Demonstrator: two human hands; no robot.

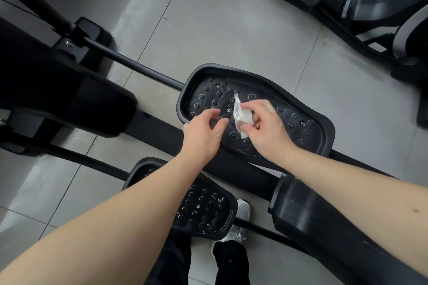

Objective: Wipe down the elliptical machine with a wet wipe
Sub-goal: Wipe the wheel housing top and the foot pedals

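Note:
A black elliptical foot pedal [308,127] with round studs lies in the middle of the head view. Above it my right hand [264,122] pinches a crumpled white wet wipe [240,114], which hangs just over the studded surface. My left hand [203,133] hovers beside the wipe with its fingers apart and curled, holding nothing. A second studded pedal [208,210] sits lower, partly hidden under my left forearm.
The machine's black body [58,90] and crank arm [129,60] fill the left side. A black rear housing [308,217] sits lower right. Another elliptical [370,7] stands top right. Grey floor tiles [231,30] lie between. My shoes and dark trousers [231,259] show at the bottom.

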